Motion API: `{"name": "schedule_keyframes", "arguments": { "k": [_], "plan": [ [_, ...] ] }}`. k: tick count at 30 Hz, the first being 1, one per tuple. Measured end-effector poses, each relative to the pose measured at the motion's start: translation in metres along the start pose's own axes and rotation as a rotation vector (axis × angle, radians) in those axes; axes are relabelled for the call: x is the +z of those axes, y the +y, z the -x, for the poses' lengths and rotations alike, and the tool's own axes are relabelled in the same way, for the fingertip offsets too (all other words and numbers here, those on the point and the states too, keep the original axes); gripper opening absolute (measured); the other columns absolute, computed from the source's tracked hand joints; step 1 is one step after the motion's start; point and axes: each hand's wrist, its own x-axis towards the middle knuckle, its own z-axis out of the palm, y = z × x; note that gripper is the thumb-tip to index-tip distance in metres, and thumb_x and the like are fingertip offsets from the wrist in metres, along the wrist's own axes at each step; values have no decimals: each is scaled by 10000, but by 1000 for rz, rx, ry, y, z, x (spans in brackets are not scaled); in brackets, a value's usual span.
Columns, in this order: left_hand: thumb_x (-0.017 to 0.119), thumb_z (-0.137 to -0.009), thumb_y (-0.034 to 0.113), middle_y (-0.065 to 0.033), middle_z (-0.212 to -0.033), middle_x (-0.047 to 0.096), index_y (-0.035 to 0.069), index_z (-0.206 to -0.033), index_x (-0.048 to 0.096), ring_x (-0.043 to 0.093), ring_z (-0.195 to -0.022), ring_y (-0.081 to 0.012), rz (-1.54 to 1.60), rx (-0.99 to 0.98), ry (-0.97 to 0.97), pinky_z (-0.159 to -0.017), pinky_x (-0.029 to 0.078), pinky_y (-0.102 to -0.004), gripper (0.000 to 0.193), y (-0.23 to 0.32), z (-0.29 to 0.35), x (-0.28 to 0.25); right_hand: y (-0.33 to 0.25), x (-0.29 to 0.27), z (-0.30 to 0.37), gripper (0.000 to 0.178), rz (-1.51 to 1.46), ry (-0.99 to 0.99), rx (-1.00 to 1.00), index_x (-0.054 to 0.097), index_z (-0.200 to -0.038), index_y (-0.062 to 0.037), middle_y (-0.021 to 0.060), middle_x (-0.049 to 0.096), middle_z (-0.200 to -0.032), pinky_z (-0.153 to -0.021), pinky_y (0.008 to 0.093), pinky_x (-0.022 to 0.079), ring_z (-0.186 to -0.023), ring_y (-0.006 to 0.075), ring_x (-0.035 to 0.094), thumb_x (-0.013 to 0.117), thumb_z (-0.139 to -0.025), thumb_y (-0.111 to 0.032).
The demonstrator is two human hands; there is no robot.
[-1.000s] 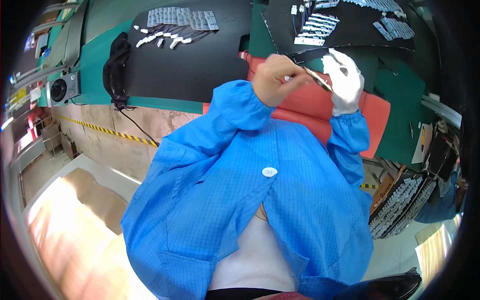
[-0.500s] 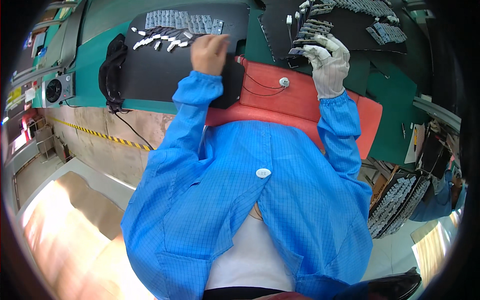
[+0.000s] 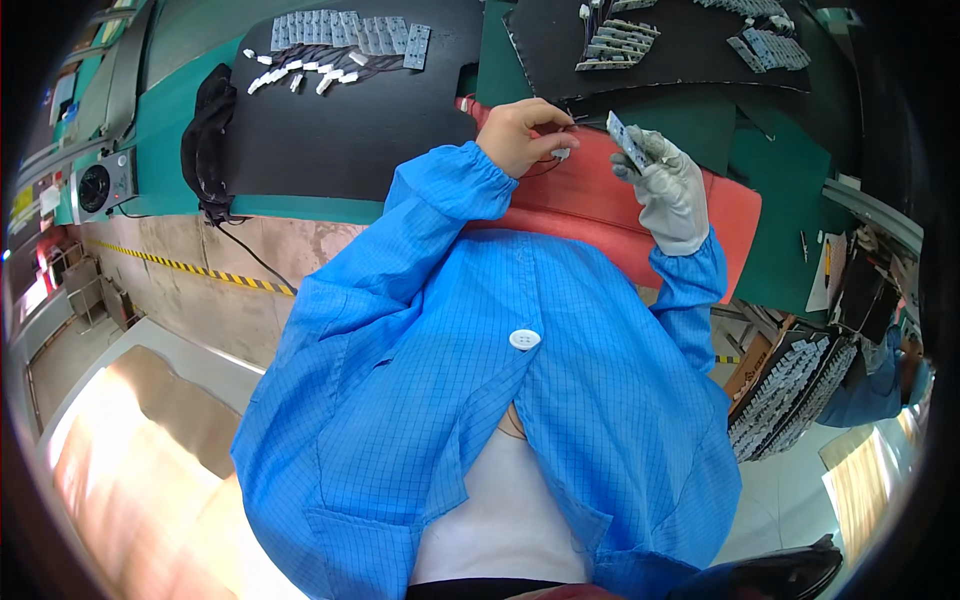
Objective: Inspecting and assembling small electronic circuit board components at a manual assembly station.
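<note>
My bare left hand (image 3: 522,138) is over the red mat (image 3: 610,200), its thumb and fingers curled around a thin dark cable. A small white plug (image 3: 561,154) shows just under the fingertips, partly hidden by them. Across from it, my right hand (image 3: 672,192) wears a white glove and grips a narrow circuit board (image 3: 626,142), tilted with its upper end free of the fingers. The two hands are a short way apart. Where the cable passes between the left fingers is hard to make out.
A black board (image 3: 340,130) at left bears a row of grey circuit boards (image 3: 335,32) with white connectors (image 3: 300,68). Another black board (image 3: 690,75) at far right holds stacked circuit boards (image 3: 618,45) and more strips (image 3: 768,48). A black cloth (image 3: 207,140) hangs over the table's left part.
My left hand has moved right and nearer, from the left black board to the cable on the red mat. My right hand has drawn back from the stacked boards with one circuit board.
</note>
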Motion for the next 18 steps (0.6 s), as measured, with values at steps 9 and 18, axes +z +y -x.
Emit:
{"name": "schedule_keyframes", "arguments": {
  "k": [9,18],
  "plan": [
    [741,-754,107,-79,-825,667,-2,-928,673,624,-695,-108,251,-246,71,-632,511,-240,216,-9,10,24,10,-1,11,365,457,241,-94,536,-1173,33,134,596,-1096,-776,315,514,-872,208,622,587,-851,-132],
    [696,-751,82,-80,-821,659,76,-885,693,630,-772,-217,-106,161,82,-691,510,-323,134,-22,18,20,-6,15,20,332,641,317,-140,600,-1030,34,103,635,-963,-632,252,496,-720,148,615,640,-700,34]
  ]
}}
